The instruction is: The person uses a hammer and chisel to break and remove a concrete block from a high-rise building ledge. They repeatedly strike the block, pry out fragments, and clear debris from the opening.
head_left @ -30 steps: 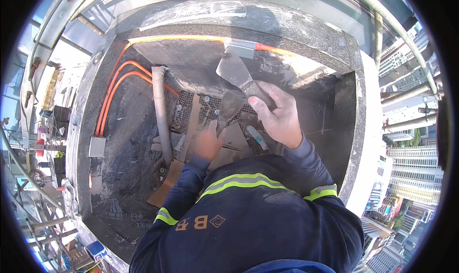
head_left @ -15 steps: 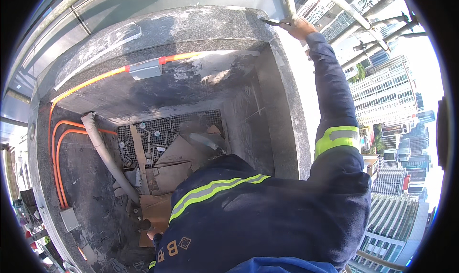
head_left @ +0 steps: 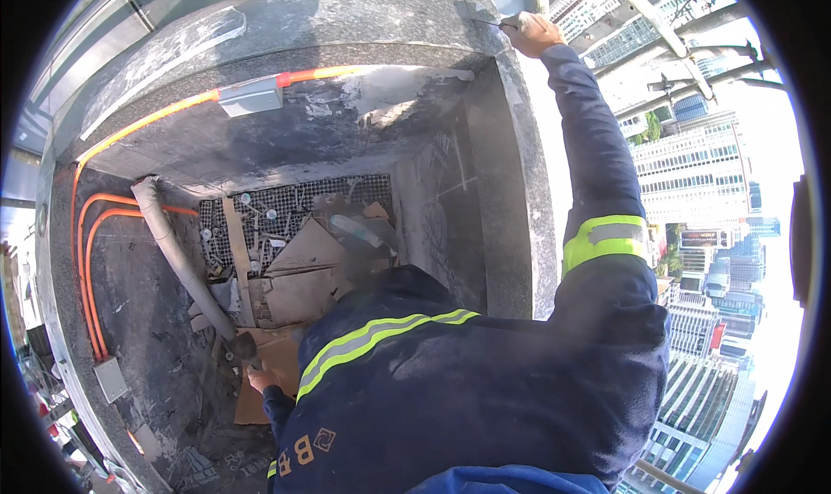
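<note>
My right arm stretches to the far right corner of a grey concrete ledge (head_left: pixel 389 14). There my right hand (head_left: pixel 531 34) is closed around a thin-bladed hand tool (head_left: pixel 490 22), seen nearly edge-on, with its blade at the ledge's corner. Low on the left, my left hand (head_left: pixel 262 378) grips a dark, rounded, scoop-like tool (head_left: pixel 243 347); its exact kind is unclear. That tool is held above brown cardboard (head_left: pixel 268 349), close to the lower end of a pale pipe (head_left: pixel 186 256). My torso hides most of the left arm.
Concrete walls enclose a recess with a black grid (head_left: pixel 303 202), cardboard pieces and debris at its bottom. Orange conduits (head_left: pixel 86 278) run along the walls to grey boxes (head_left: pixel 251 99). Scaffold poles (head_left: pixel 645 9) stand beyond my right hand, with a deep drop toward tall buildings (head_left: pixel 692 157).
My left hand has risen with the dark rounded tool, which shows more fully now. The right hand's tool has turned more edge-on at the ledge corner. The whole view has shifted slightly.
</note>
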The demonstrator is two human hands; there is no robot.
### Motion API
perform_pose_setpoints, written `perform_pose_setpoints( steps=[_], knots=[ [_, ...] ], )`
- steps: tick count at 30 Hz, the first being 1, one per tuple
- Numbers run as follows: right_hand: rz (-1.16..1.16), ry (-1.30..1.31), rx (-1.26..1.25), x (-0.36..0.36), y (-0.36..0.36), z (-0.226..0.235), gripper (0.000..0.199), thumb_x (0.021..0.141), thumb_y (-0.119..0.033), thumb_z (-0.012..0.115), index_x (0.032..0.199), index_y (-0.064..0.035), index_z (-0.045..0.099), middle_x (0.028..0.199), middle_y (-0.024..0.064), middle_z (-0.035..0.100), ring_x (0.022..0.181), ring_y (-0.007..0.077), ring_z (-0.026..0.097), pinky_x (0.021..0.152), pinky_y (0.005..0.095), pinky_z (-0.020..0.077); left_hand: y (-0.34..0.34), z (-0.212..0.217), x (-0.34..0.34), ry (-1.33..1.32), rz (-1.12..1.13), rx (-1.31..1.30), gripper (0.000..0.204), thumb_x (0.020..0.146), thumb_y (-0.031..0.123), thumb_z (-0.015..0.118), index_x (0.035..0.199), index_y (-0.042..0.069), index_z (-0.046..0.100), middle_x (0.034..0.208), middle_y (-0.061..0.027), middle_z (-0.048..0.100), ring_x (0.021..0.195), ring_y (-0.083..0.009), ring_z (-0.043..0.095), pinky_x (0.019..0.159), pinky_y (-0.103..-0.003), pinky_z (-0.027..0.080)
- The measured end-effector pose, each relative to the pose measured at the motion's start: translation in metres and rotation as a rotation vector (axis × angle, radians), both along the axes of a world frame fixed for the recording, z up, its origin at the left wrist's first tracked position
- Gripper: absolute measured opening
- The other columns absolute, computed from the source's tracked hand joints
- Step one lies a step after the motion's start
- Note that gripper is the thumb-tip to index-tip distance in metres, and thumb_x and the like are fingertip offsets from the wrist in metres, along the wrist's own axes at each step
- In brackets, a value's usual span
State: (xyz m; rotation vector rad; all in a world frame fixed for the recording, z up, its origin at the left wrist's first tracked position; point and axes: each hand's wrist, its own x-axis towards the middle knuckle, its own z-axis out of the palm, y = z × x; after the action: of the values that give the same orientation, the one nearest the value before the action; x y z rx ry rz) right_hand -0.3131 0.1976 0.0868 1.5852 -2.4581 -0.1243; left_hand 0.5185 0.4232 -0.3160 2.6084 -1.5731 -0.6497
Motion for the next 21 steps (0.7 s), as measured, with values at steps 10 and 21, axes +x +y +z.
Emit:
perform_pose_setpoints(
  steps=[10,21],
  knots=[
    [0.220,0.033,0.008,0.009,0.030,-0.054,0.028,0.096,-0.027,0.054,0.109,-0.0055,0.067,0.093,0.0210,0.069,0.090,0.0399,0.067,0.084,0.0491,0.0517,0.009,-0.008,0.012,-0.113,0.021,0.095,0.058,0.085,0.032,0.076,0.123,-0.007,0.056,0.116,-0.0252,0.065,0.110,-0.0391,0.063,0.095,-0.045,0.049],
    [0.198,-0.015,0.146,0.031,0.037,-0.008,0.029,0.096,-0.029,0.054,0.104,-0.0058,0.068,0.100,0.0169,0.070,0.100,0.0341,0.067,0.090,0.0450,0.0516,0.008,-0.037,-0.002,0.238,0.209,-0.026,0.034,0.084,0.019,0.074,0.105,-0.004,0.060,0.079,-0.0176,0.066,0.049,-0.0269,0.063,0.044,-0.040,0.051]
  ],
)
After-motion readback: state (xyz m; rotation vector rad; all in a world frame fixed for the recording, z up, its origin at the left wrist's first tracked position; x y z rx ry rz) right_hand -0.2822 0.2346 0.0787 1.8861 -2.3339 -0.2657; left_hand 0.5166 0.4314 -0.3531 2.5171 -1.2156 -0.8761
